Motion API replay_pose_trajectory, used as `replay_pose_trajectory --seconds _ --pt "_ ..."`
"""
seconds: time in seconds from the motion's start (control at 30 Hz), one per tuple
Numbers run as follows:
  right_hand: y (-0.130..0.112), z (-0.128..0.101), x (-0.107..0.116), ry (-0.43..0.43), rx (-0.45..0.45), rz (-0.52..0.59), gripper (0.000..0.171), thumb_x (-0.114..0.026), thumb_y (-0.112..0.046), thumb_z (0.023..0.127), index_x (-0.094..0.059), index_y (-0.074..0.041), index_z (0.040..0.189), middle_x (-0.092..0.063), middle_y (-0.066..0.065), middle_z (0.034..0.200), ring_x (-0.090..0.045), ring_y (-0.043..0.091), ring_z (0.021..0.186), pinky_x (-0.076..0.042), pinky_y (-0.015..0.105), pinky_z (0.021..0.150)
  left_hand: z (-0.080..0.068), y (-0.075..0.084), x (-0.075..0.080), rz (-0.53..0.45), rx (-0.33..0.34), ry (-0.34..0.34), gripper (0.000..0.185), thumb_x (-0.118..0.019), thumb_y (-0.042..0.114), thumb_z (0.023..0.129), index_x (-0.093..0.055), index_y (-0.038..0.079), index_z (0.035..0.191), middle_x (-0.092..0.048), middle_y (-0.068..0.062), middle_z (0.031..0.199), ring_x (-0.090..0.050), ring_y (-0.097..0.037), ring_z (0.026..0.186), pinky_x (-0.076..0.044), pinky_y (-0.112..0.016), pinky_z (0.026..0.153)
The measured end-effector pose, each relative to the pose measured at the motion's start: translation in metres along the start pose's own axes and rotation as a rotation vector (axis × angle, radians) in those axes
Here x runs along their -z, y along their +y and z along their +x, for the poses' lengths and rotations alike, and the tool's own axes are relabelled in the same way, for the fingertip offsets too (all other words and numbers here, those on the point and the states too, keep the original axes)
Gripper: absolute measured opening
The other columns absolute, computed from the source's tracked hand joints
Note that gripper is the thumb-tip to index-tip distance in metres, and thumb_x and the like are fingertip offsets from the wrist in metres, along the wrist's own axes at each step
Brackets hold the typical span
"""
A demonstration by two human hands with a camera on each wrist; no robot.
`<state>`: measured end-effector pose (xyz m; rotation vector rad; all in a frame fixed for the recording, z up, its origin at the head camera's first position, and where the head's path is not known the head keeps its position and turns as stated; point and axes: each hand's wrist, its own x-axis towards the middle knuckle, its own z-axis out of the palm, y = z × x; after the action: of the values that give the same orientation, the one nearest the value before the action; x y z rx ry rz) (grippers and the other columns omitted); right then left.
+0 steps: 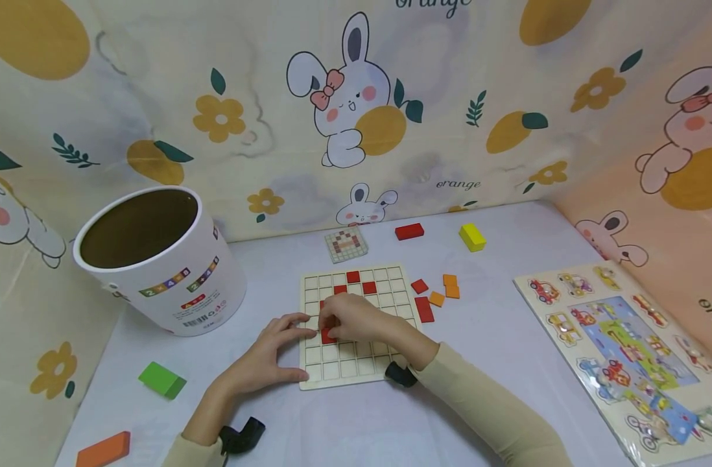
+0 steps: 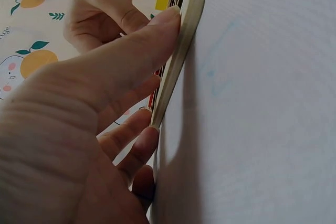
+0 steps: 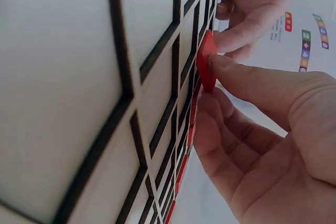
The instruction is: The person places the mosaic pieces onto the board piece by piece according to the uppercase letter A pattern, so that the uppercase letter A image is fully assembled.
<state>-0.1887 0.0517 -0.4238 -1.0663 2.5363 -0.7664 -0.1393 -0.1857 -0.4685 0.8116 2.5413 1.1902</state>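
The right hand (image 1: 356, 316) is down over the grid board (image 1: 391, 285), thumb and fingers pinching a small red tile (image 1: 328, 336) at the board's left-middle squares. From the right wrist view the red tile (image 3: 206, 61) stands tilted on edge against the grid lines, thumb pressed on its outer side; whether it sits inside a square yet is hard to tell from here.

The left hand (image 1: 272, 353) braces the board's left edge, fingers spread, thumb near the bottom left corner. The left wrist view shows that thumb (image 2: 131, 56) lying flat along the board's rim (image 2: 184, 51), the other fingers curled against the same edge.

Several red tiles (image 1: 353, 277) already sit in the top rows of the board. Just right of it lie loose red and orange pieces (image 1: 436, 298). Further back are a pattern card (image 1: 346, 244), a red block (image 1: 409, 231) and a yellow block (image 1: 472, 237). A white tub (image 1: 163, 266) stands open at left, with a green block (image 1: 162, 379) in front and a vehicle puzzle (image 1: 624, 344) well off to the right.
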Motion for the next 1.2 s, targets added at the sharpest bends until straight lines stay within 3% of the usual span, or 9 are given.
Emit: replay_pose_trajectory --seconds 0.17,0.5,0.7,0.83,1.0,1.07,1.2 --pt "-0.001 0.001 -0.001 -0.01 0.011 0.036 0.011 -0.076 -0.001 0.085 -0.076 -0.009 0.093 -0.065 -0.005 0.084 -0.057 0.007 0.079 -0.048 0.021 0.074 0.0 -0.001 -0.001 0.0 0.005 -0.004 0.065 -0.086 0.042 0.074 -0.063 0.023 0.131 -0.038 -0.001 0.154 -0.031 -0.033 0.141 -0.025 -0.067 0.109" --pt "-0.002 0.002 0.0 -0.015 0.035 -0.024 0.009 -0.074 0.002 0.086 -0.077 -0.006 0.087 -0.065 -0.003 0.084 -0.057 0.008 0.079 -0.049 0.018 0.073 0.001 0.0 0.0 0.011 -0.011 -0.001 0.065 -0.086 0.042 0.074 -0.063 0.022 0.131 -0.039 -0.002 0.153 -0.032 -0.033 0.141 -0.027 -0.066 0.109" --pt "0.02 -0.02 0.02 0.101 0.015 0.094 0.01 -0.072 0.0 0.088 -0.075 -0.005 0.096 -0.065 -0.001 0.089 -0.057 0.013 0.082 -0.051 0.026 0.076 0.003 0.001 -0.001 0.007 0.011 -0.008 0.065 -0.087 0.043 0.074 -0.063 0.025 0.132 -0.038 -0.001 0.153 -0.031 -0.032 0.141 -0.026 -0.066 0.109" --pt "0.051 -0.046 0.05 0.225 -0.081 0.177 0.013 -0.071 0.0 0.088 -0.072 0.002 0.102 -0.068 0.008 0.095 -0.059 0.019 0.084 -0.053 0.031 0.078 0.004 0.002 -0.002 0.006 0.026 -0.006 0.065 -0.087 0.042 0.073 -0.063 0.025 0.131 -0.038 0.0 0.153 -0.03 -0.031 0.141 -0.026 -0.066 0.11" --pt "0.092 -0.076 0.078 0.343 -0.311 0.203 0.019 -0.067 -0.002 0.091 -0.07 0.001 0.11 -0.067 0.011 0.102 -0.057 0.026 0.093 -0.052 0.038 0.082 0.003 0.003 -0.002 0.01 0.037 -0.004 0.066 -0.088 0.041 0.072 -0.064 0.024 0.131 -0.039 -0.001 0.154 -0.029 -0.032 0.142 -0.026 -0.065 0.11" --pt "0.104 -0.083 0.082 0.353 -0.368 0.22 0.021 -0.064 -0.003 0.092 -0.069 0.0 0.112 -0.065 0.012 0.106 -0.056 0.029 0.098 -0.052 0.04 0.085 0.002 0.003 -0.002 0.012 0.043 -0.002 0.066 -0.088 0.042 0.071 -0.064 0.023 0.131 -0.039 -0.001 0.154 -0.029 -0.032 0.142 -0.026 -0.065 0.11" --pt "0.117 -0.087 0.083 0.314 -0.372 0.26 0.027 -0.063 -0.001 0.09 -0.067 0.001 0.117 -0.063 0.015 0.113 -0.053 0.032 0.105 -0.049 0.043 0.09 0.001 0.003 -0.001 0.014 0.055 0.001 0.067 -0.087 0.043 0.072 -0.064 0.024 0.131 -0.038 -0.001 0.154 -0.029 -0.032 0.143 -0.026 -0.066 0.11"
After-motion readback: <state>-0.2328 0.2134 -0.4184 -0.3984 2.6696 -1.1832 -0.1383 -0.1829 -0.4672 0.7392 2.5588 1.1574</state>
